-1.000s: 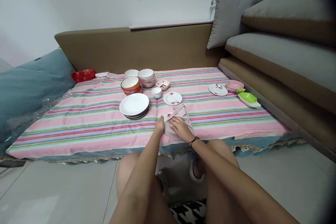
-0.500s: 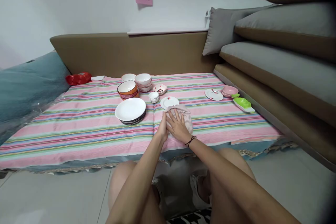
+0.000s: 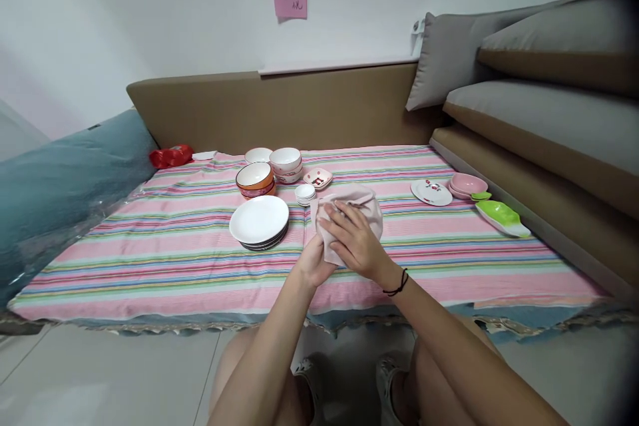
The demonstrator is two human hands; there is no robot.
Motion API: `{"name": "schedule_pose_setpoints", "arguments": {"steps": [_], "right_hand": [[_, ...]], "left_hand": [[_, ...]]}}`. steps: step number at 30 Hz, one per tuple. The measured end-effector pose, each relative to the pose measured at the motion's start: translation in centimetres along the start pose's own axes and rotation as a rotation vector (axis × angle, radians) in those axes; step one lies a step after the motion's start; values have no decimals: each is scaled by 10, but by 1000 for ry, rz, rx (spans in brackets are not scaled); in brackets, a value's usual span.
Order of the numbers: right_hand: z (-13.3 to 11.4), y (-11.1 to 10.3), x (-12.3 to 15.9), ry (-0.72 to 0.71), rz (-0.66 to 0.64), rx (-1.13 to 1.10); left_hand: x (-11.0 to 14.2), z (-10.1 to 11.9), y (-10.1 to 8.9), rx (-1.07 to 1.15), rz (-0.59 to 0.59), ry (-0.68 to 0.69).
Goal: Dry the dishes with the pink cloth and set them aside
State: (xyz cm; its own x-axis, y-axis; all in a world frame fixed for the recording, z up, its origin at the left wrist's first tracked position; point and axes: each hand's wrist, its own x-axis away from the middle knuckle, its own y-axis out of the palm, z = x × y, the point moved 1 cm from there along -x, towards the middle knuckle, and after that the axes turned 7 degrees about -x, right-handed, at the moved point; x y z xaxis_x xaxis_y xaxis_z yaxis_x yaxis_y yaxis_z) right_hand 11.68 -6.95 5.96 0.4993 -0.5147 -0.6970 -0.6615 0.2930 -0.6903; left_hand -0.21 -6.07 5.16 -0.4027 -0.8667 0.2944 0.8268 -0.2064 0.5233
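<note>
A pale pink cloth is between my hands above the front middle of the striped sheet. From below and the left, my left hand supports it, its fingers mostly hidden under the fabric. My right hand, with a dark cord at the wrist, presses on top with its fingers a little bent. Whether a dish lies inside the cloth I cannot tell. Just beyond stand a stack of tiny white dishes and a pink patterned dish. Left of my hands is a stack of white plates with dark undersides.
Stacked orange bowls and white bowls stand behind the plates. To the right lie flowered plates, pink bowls and a green leaf-shaped dish. A red package lies far left. Cushions are piled at right.
My hands have raised the cloth and spread it more between them. The flowered plate that showed just beyond it no longer shows. The view has shifted, so everything sits farther right.
</note>
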Motion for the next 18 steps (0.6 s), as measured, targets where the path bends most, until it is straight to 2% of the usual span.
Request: {"name": "schedule_pose_setpoints", "arguments": {"steps": [4,7,9,12,15,17,18], "right_hand": [[-11,-4,-3,98,107,-115],[-17,-2,-7,207,68,-114],[-19,1,-9,258,-11,-82],[-17,6,-9,266,-97,-61],[-16,7,-9,242,-100,-84],[-16,6,-9,237,-65,-109],[-16,6,-9,232,-45,-130]], "left_hand": [[7,-6,4,50,-51,-37],[13,-7,5,111,-57,50],[16,-6,3,109,-6,101],[17,1,-2,110,76,99],[19,12,-9,116,103,118],[21,18,-13,33,126,156],[21,20,-16,-53,174,189]]}}
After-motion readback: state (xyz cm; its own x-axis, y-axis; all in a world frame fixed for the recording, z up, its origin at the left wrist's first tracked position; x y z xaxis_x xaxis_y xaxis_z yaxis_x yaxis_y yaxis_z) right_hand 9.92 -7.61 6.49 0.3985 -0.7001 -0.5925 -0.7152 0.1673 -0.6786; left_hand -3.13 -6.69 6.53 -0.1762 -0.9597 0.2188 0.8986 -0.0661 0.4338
